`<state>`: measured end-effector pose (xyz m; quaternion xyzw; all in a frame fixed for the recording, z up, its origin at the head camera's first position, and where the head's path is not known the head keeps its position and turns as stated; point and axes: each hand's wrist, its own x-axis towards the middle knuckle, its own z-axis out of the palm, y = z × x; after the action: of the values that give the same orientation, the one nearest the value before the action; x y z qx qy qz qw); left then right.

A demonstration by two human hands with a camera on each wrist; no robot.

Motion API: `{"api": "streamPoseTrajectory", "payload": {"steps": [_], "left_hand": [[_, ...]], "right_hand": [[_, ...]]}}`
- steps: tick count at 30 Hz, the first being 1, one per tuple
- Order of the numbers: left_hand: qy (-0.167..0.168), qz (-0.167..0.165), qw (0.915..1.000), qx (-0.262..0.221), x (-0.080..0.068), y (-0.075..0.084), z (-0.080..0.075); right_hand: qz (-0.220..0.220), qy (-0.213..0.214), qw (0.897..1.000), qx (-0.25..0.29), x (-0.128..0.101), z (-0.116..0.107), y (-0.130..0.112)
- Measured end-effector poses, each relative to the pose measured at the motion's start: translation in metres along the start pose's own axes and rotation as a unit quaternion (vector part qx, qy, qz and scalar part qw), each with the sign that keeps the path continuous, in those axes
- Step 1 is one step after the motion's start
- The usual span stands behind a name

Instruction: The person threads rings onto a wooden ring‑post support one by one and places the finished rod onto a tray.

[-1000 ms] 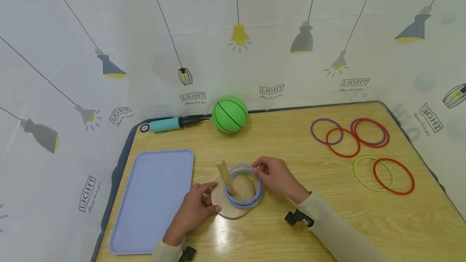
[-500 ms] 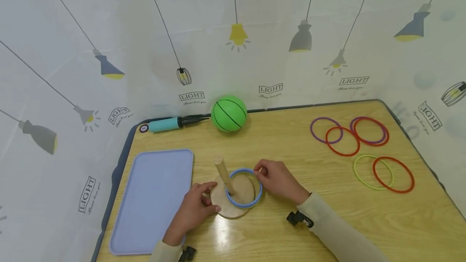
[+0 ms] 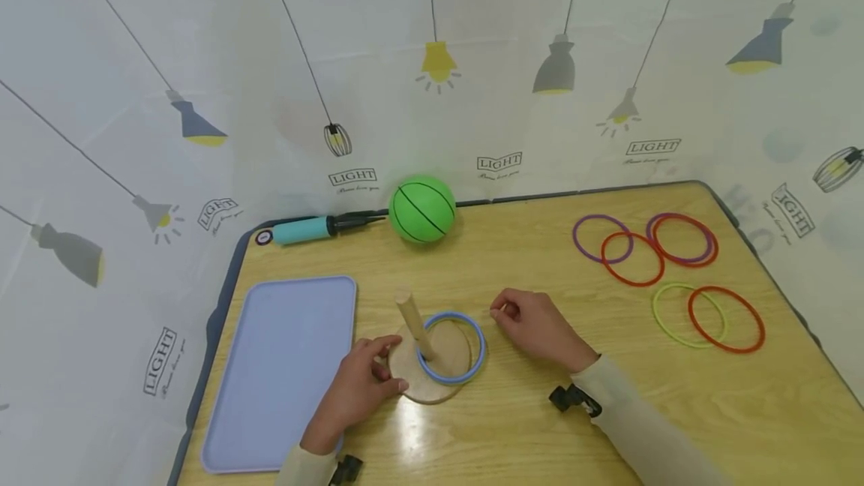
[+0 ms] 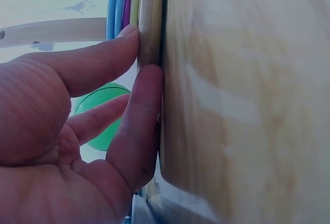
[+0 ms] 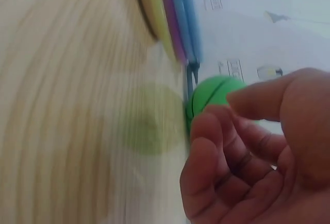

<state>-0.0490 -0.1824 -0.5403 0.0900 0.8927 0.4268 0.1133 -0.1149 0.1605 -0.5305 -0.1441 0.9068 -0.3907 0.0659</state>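
Observation:
A ring-toss stand has a round wooden base [image 3: 408, 366] and an upright wooden peg [image 3: 409, 315]. Around the peg lies a stack of rings, shifted to the right side of the base: two blue rings [image 3: 451, 379] on top, a purple ring [image 4: 127, 7] and a yellow ring [image 4: 135, 0] beneath them. My left hand [image 3: 358, 381] holds the left rim of the base with thumb and fingers. To the right of the stack, my right hand [image 3: 540, 325] hovers apart from it, fingers loosely curled with nothing between them.
A lilac tray [image 3: 283, 373] lies at the left. Behind it are a teal hand pump [image 3: 300, 230] and a green ball [image 3: 422, 209]. At the right, red rings [image 3: 761, 321], purple rings [image 3: 575, 238] and another yellow ring [image 3: 656, 321] lie partly overlapping.
The top blue ring came down level onto the stack, and my right hand let go of it and moved off to the right. My left hand stayed at the base.

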Motion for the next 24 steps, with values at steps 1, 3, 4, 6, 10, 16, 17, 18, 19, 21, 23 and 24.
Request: {"api": "streamPoseTrajectory", "payload": {"steps": [1,3,4,6,10,16,17,18,19,21,23,24], "left_hand": [[-0.001,0.001,1.0,-0.001,0.0,0.0,0.0],[-0.002,0.003,1.0,-0.002,-0.001,-0.001,0.001],[-0.003,0.004,1.0,-0.003,-0.001,-0.001,0.001],[-0.004,0.006,1.0,-0.002,-0.002,-0.001,0.002],[0.0,0.009,1.0,0.004,-0.003,0.0,0.003],[0.002,0.003,0.9998,0.019,-0.002,0.001,0.003],[0.0,0.001,0.9998,0.02,-0.001,0.001,0.003],[0.0,0.0,0.9998,0.022,-0.001,0.001,0.002],[0.0,-0.001,0.9997,0.023,-0.001,0.001,0.002],[0.0,0.0,0.9997,0.025,0.0,0.001,0.002],[0.0,0.001,0.9997,0.025,0.0,0.002,0.002],[0.0,0.001,0.9997,0.025,0.0,0.002,0.002]], "right_hand": [[0.001,-0.002,1.0,0.005,-0.002,-0.003,0.002],[0.0,-0.01,1.0,0.018,-0.008,-0.01,0.007],[-0.001,-0.014,1.0,0.024,-0.011,-0.014,0.01],[-0.003,-0.019,0.999,0.028,-0.016,-0.021,0.017],[-0.014,-0.009,1.0,0.017,-0.027,-0.038,0.033],[-0.006,0.034,0.999,-0.018,-0.043,-0.063,0.058],[-0.002,0.041,0.999,-0.027,-0.046,-0.068,0.063],[0.003,0.049,0.998,-0.036,-0.049,-0.072,0.066],[0.008,0.056,0.997,-0.044,-0.051,-0.077,0.07],[0.019,0.07,0.996,-0.059,-0.056,-0.086,0.078],[0.027,0.082,0.994,-0.071,-0.061,-0.096,0.084],[0.028,0.089,0.993,-0.075,-0.064,-0.101,0.087]]}}
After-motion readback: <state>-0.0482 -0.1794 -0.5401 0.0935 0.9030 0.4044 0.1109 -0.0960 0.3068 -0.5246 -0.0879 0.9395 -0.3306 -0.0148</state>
